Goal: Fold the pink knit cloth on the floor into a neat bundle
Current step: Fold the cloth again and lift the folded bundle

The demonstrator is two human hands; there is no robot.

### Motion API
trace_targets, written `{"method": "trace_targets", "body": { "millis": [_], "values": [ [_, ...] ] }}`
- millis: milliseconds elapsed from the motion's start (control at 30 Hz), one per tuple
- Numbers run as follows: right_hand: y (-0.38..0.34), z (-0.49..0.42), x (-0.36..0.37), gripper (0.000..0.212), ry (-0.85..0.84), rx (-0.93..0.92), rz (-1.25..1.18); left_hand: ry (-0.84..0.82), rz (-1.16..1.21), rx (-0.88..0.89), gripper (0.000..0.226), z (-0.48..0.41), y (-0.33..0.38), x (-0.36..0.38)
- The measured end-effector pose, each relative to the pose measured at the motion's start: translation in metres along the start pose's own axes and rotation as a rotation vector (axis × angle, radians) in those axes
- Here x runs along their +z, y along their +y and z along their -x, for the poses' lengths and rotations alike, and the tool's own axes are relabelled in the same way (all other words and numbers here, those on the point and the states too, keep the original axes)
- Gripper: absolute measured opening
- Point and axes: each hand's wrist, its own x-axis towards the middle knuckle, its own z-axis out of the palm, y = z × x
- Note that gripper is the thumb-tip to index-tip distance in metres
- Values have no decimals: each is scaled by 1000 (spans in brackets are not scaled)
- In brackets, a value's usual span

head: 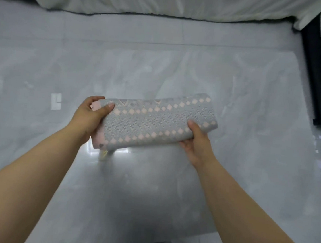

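Pale glossy floor across nearly the whole view, marbled grey and reflective. White bedding along the far edge, draped down to the floor line. Dark upright edge of furniture at far right, partly cut off.

Nearer in, two bare forearms reaching forward from the bottom corners. Between them, lifted clear of the floor, the pink knit cloth, already folded into a long, thick, flat bundle, grey-and-pink diamond pattern outward. Long axis running left to right, tilted so the right end sits farther away and higher in view than the left; folded edge toward the wearer. Pink inner layers peeping out at the left end, with a small pale tag or loose corner hanging below; hard to tell which.

Left hand wrapped round the left end, thumb pressed on top, fingers curled behind and beneath: a closed pinch on the layers. Right hand under the near right corner, thumb on top, palm and fingers cupped below, also clamped on the cloth.

Likely light, soft and limp, with no stiffness of its own; prone to sagging mid-span and to layers slipping apart. Best held at both short ends, through all layers at once, or supported from beneath.
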Motion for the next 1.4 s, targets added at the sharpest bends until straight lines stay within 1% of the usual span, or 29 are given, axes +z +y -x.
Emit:
{"method": "trace_targets", "body": {
  "millis": [100, 233, 333, 400, 467, 567, 600, 667, 700, 767, 800, 833, 867, 900, 933, 967, 1000, 1033, 1067, 1100, 1133, 1200, 1300, 1400],
  "values": [
    [-32, -30, 5, 45, -23, -57, 29, 79, -62, 76, 45, -24, 28, 27],
    [-63, -74, 17, 48, -66, -84, 37, 156, -173, 212, 52, -60, 76, 49],
    [-77, -104, 27, 47, -80, -84, 3, 216, -224, 252, 53, -91, 101, 61],
    [-78, -125, 31, 44, -12, -60, 70, 236, -272, 257, 53, -110, 103, 68],
    [-73, -140, 34, 49, 105, -41, 184, 234, -338, 243, 51, -125, 95, 75],
    [-64, -152, 31, 83, 318, -90, 336, 203, -435, 211, 46, -138, 74, 79],
    [-63, -155, 30, 89, 365, -129, 371, 185, -461, 206, 44, -141, 69, 77],
    [-63, -158, 30, 96, 408, -183, 387, 161, -484, 227, 38, -145, 66, 74],
    [-65, -162, 29, 98, 409, -199, 354, 156, -473, 245, 34, -147, 66, 72],
    [-71, -166, 30, 93, 414, -211, 297, 138, -431, 275, 31, -152, 69, 68],
    [-73, -166, 32, 84, 428, -224, 342, 129, -432, 275, 32, -153, 70, 66],
    [-75, -166, 32, 75, 486, -259, 475, 132, -465, 275, 34, -154, 71, 65],
    [-76, -165, 33, 67, 577, -366, 697, 163, -548, 296, 39, -154, 71, 66],
    [-78, -163, 36, 61, 659, -567, 962, 208, -687, 351, 44, -151, 70, 69],
    [-77, -162, 41, 56, 658, -800, 1209, 239, -840, 445, 47, -146, 68, 75],
    [-74, -163, 48, 53, 574, -992, 1422, 228, -971, 563, 50, -140, 64, 84],
    [-68, -166, 55, 53, 429, -1071, 1592, 164, -1076, 669, 52, -133, 58, 94],
    [-63, -167, 62, 55, 263, -1037, 1713, 72, -1164, 730, 54, -127, 52, 103],
    [-58, -168, 65, 58, 144, -945, 1789, 1, -1236, 743, 56, -124, 45, 109],
    [-55, -169, 65, 61, 70, -847, 1836, -30, -1284, 713, 58, -125, 37, 112],
    [-53, -171, 61, 63, 43, -789, 1863, -33, -1304, 663, 60, -128, 31, 112],
    [-55, -177, 54, 65, 38, -770, 1877, -25, -1322, 598, 65, -135, 28, 108],
    [-58, -179, 53, 67, 9, -750, 1878, -34, -1344, 645, 75, -134, 27, 105],
    [-52, -167, 32, 70, 116, -764, 1830, -20, -1341, 677, 77, -125, 14, 93]
  ]
}}
